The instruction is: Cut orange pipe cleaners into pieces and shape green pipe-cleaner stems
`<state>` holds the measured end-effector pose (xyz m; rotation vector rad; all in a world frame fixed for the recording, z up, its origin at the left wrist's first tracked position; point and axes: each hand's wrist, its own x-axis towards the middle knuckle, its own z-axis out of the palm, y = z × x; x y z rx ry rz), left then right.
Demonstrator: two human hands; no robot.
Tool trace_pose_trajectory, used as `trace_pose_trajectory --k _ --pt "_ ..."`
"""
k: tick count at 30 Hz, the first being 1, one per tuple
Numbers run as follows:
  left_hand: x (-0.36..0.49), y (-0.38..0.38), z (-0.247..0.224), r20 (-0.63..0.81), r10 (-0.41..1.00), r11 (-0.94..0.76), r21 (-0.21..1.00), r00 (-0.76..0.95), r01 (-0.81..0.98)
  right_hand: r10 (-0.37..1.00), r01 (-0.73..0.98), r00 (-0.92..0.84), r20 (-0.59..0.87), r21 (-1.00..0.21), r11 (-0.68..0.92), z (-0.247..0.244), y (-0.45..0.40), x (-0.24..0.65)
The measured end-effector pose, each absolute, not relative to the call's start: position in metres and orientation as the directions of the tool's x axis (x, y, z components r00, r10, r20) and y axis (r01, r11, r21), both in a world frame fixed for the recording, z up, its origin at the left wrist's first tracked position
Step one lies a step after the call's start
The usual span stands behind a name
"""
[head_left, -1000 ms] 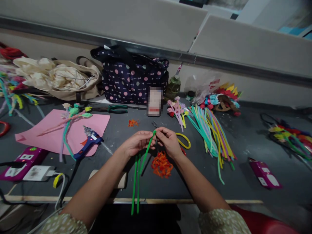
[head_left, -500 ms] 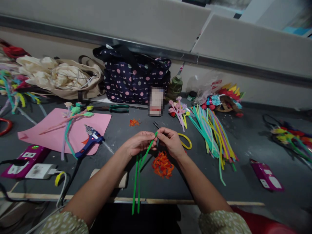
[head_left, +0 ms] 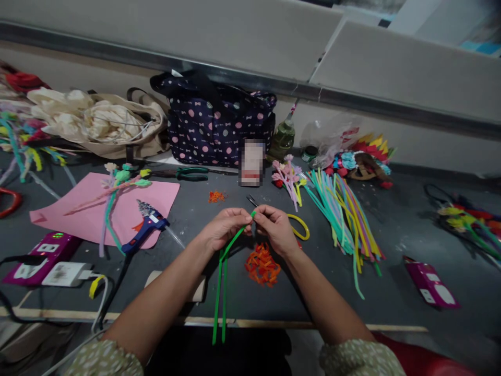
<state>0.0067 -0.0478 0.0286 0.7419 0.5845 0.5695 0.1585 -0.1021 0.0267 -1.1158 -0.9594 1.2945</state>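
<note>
Both hands meet over the middle of the dark table, pinching one end of a bent green pipe cleaner (head_left: 223,282). My left hand (head_left: 227,228) closes its thumb and fingers on the strand, whose long legs hang down past the table's front edge. Opposite it, my right hand (head_left: 275,230) pinches the tip, fingertips almost touching the left ones. Just below the hands lies a pile of orange cut pieces (head_left: 262,265). Scissors with a yellow handle (head_left: 299,227) rest partly hidden behind my right hand.
A blue glue gun (head_left: 144,232) lies on a pink sheet (head_left: 84,198) with pipe-cleaner flowers. Green-handled pliers (head_left: 191,174) sit by a dark patterned bag (head_left: 219,125). Loose colored pipe cleaners (head_left: 344,219) lie to the right. Purple power strips (head_left: 430,282) lie at both sides.
The green pipe cleaner's upper part now bends more sharply near the legs, and its tip shows more between the fingers. Both hands stay nearly in place.
</note>
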Motion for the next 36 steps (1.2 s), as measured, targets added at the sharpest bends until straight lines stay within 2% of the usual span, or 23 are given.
trace_pose_trajectory --k 8,15,19,21,23,26,30,36 --pt "0.011 -0.049 0.031 -0.231 0.801 0.449 0.843 0.553 -0.298 0.987 -0.294 0.148 -0.061 -0.956 -0.015 0.026 -0.100 0.152" --pt "0.012 -0.056 0.035 -0.003 0.919 0.053 0.992 0.394 -0.115 0.980 -0.280 0.186 -0.065 -0.960 -0.011 0.026 -0.101 0.151" --pt "0.012 -0.058 0.032 0.183 0.924 -0.205 0.978 0.337 0.032 0.980 -0.295 0.184 -0.071 -0.955 -0.014 0.023 -0.099 0.152" --pt "0.012 -0.057 0.030 0.206 0.917 -0.240 0.969 0.341 0.060 0.981 -0.311 0.177 -0.077 -0.950 -0.019 0.023 -0.098 0.154" --pt "0.013 -0.056 0.030 0.150 0.914 -0.175 0.984 0.376 0.033 0.984 -0.318 0.156 -0.083 -0.948 -0.029 0.022 -0.097 0.157" --pt "0.011 -0.054 0.031 -0.033 0.862 0.098 0.990 0.506 -0.101 0.990 -0.312 0.114 -0.082 -0.949 -0.043 0.023 -0.096 0.161" --pt "0.008 -0.051 0.030 -0.246 0.669 0.509 0.839 0.702 -0.191 0.997 -0.303 0.055 -0.061 -0.952 -0.041 0.023 -0.098 0.164" --pt "0.004 -0.047 0.028 -0.294 0.535 0.663 0.728 0.792 -0.178 0.998 -0.293 0.010 -0.066 -0.954 -0.060 0.023 -0.099 0.163"
